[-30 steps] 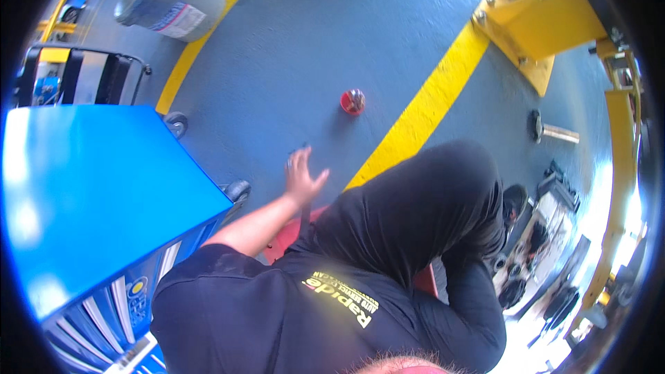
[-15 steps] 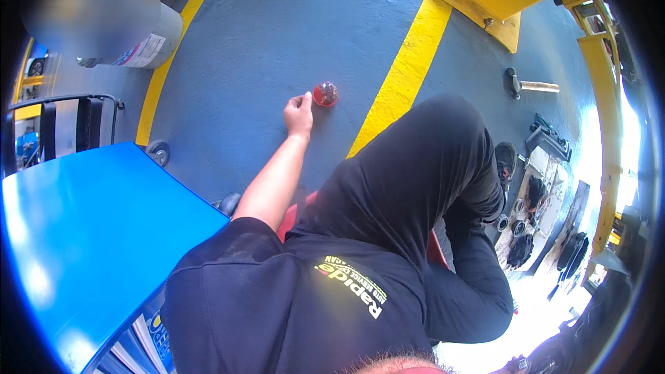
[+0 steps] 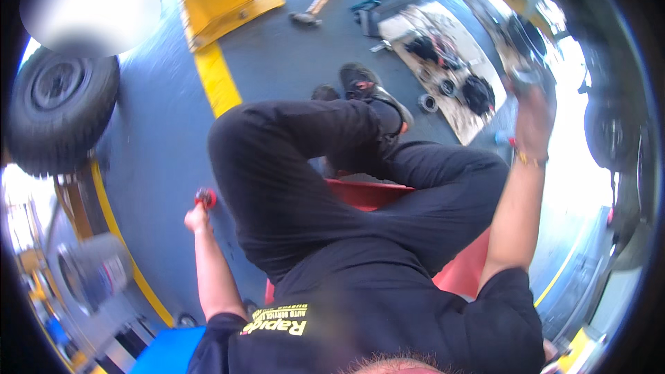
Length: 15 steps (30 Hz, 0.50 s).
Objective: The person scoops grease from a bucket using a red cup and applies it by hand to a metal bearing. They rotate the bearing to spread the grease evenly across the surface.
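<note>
Low at the left, my left hand [image 3: 197, 219] is closed at the near edge of a small round red container [image 3: 206, 198] with dark contents, above the blue floor. On the right side my raised right hand [image 3: 537, 125], smeared by motion, has its fingers around a grey, metallic-looking round part [image 3: 528, 76]. The exact kind of that part cannot be made out. Below the right hand's fingers, a light-coloured board [image 3: 460, 114] lies on the floor, bearing several dark parts and metal rings [image 3: 427, 102].
A hammer [image 3: 325, 0] lies ahead, beside a yellow post base [image 3: 228, 0]. A black tool tray [image 3: 388, 10] is next to the board. A large tyre [image 3: 62, 107] stands at left, near a grey bucket [image 3: 97, 270]. I sit on a red seat [image 3: 367, 194].
The view has swung to the right. My right hand has come into sight with a grey part in it. My left hand stays at the red container.
</note>
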### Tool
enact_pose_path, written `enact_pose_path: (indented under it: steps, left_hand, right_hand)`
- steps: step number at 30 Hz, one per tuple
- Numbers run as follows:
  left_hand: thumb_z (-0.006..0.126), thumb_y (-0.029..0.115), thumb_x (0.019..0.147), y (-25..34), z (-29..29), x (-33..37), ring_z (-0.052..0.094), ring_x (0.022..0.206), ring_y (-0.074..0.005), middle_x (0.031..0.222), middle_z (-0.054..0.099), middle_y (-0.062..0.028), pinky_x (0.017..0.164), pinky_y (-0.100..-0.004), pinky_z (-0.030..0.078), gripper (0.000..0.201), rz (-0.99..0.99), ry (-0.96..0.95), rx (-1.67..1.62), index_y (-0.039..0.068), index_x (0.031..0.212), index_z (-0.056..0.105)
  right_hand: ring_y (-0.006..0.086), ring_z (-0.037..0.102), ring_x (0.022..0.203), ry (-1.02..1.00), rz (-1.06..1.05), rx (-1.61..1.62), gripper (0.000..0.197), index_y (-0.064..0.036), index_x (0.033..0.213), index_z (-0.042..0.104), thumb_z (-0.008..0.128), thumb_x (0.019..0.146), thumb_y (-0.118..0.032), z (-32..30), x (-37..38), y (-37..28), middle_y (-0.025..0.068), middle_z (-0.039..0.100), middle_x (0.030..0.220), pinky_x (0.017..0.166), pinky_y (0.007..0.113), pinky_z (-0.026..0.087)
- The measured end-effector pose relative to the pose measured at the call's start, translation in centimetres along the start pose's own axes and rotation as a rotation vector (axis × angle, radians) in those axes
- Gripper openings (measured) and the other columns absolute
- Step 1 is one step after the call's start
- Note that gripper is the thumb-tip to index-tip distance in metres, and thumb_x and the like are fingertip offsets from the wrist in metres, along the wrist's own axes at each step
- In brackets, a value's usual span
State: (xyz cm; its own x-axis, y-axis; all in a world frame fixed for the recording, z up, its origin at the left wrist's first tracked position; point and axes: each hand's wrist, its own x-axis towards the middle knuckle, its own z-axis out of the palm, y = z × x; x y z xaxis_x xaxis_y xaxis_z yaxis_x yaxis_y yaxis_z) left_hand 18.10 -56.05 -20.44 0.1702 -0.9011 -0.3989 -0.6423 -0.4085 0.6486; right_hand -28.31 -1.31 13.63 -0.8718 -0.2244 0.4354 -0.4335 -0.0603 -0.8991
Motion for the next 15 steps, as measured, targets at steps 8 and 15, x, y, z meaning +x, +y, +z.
enact_pose_path:
  steps: [8,15]
  left_hand:
    - [0.073,0.016,0.076,12.9,-11.6,1.5,0.053,0.053,-0.0151,0.066,0.059,-0.0046,0.049,-0.0332,0.044,0.021,0.516,0.005,0.158,-0.003,0.075,0.064]
    - [0.064,0.027,0.097,44.0,-3.7,-22.1,0.066,0.1,-0.02,0.107,0.073,-0.0123,0.093,-0.0342,0.048,0.041,1.215,-0.271,0.481,-0.006,0.121,0.068]
  right_hand:
    - [0.0152,0.07,0.083,0.036,0.329,0.218,0.046,-0.0047,0.11,0.06,0.071,0.093,-0.046,-0.9,3.2,11.1,0.0075,0.072,0.094,0.072,0.028,0.049]
    - [0.0119,0.065,0.057,0.295,0.814,0.059,0.046,-0.0093,0.105,0.063,0.065,0.092,-0.053,-9.5,-0.6,21.5,0.0063,0.07,0.074,0.052,0.023,0.05]
